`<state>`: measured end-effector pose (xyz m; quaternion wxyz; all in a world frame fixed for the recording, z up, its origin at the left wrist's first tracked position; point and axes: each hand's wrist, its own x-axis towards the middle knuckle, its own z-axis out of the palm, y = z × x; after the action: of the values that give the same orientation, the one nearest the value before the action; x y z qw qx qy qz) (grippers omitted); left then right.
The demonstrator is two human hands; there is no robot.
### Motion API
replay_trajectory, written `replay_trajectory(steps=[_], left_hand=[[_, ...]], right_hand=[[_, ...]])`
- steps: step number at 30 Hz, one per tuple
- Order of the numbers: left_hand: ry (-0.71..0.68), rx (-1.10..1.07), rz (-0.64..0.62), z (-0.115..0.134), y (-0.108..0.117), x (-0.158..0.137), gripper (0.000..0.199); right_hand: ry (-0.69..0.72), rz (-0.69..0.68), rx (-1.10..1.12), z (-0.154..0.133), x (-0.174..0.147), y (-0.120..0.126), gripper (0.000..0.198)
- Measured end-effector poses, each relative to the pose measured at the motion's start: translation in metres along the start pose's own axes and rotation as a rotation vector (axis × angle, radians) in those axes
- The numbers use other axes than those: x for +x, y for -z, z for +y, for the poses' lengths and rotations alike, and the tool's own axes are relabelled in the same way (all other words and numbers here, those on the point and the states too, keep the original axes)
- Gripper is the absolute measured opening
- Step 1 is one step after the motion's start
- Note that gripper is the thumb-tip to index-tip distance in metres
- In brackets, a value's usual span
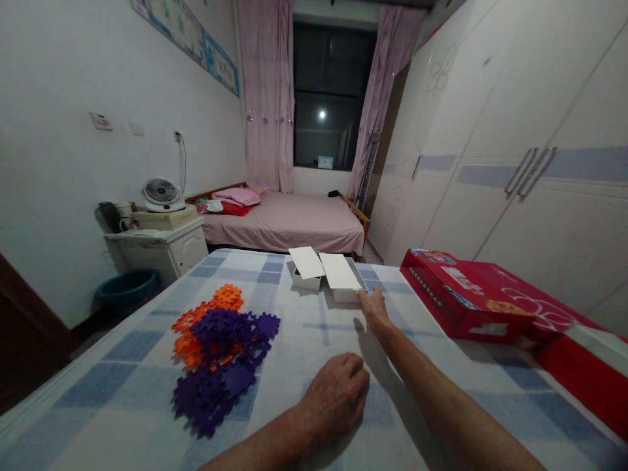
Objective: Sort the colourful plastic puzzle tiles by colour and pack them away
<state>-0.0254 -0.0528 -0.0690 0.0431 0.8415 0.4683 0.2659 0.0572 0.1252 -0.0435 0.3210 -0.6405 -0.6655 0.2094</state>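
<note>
My right hand [375, 307] reaches forward to the near right corner of a shallow white box [349, 296], its fingers around that corner. A white panel [339, 270] lies tilted over this box. Just left stands a smaller white box [306, 282], partly covered by another white panel [307, 262]. My left hand [338, 392] rests closed on the tablecloth, nearer to me, with its fingers curled under and nothing showing in them. Left of it lies a pile of purple notched plastic pieces [216, 392] and orange notched plastic pieces [227, 296], overlapping one another.
A red printed box [461, 294] sits at the table's right side, with more red packaging [583, 360] beside it. Blue-and-white checked cloth [289, 347] covers the table. Beyond are a bed [304, 222], a cabinet with a fan [163, 194], and tall wardrobes [471, 131].
</note>
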Motion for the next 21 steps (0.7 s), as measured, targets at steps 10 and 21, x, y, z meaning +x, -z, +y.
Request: replay_trajectory(steps=[10,21], left_hand=[[-0.113,0.127,0.125,-0.019,-0.013,-0.006,0.028],[-0.173,0.247,0.18,-0.038,-0.024,-0.014,0.032]], right_hand=[[0.313,0.289,-0.03,0.092,-0.098,0.131,0.056],[-0.023,0.918,-0.859,0.258,-0.183,0.317,0.069]])
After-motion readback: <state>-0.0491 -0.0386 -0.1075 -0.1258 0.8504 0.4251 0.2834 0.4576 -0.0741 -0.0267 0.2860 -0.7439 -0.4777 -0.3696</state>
